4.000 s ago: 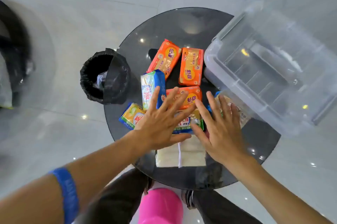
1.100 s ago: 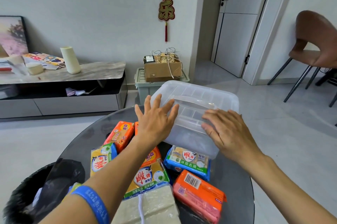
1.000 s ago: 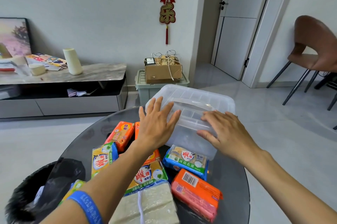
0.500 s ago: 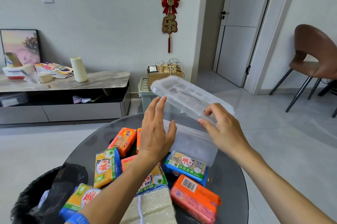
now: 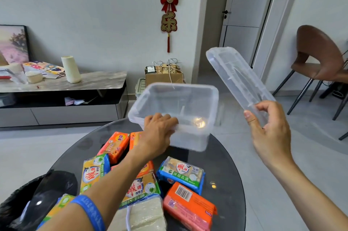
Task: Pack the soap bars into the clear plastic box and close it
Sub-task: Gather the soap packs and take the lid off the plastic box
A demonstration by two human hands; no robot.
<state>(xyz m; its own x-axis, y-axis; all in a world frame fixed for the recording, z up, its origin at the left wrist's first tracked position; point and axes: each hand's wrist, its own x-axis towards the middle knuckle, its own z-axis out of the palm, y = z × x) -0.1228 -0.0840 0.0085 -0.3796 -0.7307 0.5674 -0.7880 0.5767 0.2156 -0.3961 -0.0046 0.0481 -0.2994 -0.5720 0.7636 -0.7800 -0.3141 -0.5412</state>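
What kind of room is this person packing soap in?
Most likely a home living room: a low TV-style cabinet along the wall, a red festive wall hanging, and a brown dining chair beside the round glass table.

A home living room: a low media console [image 5: 62,97], a framed picture [image 5: 13,44], a brown dining chair [image 5: 318,57] and a red festive wall hanging [image 5: 169,5].

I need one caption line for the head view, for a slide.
Left hand steadies the empty clear box; right hand holds its lid aside.

Soap bars [image 5: 180,173] on glass table [image 5: 226,165]
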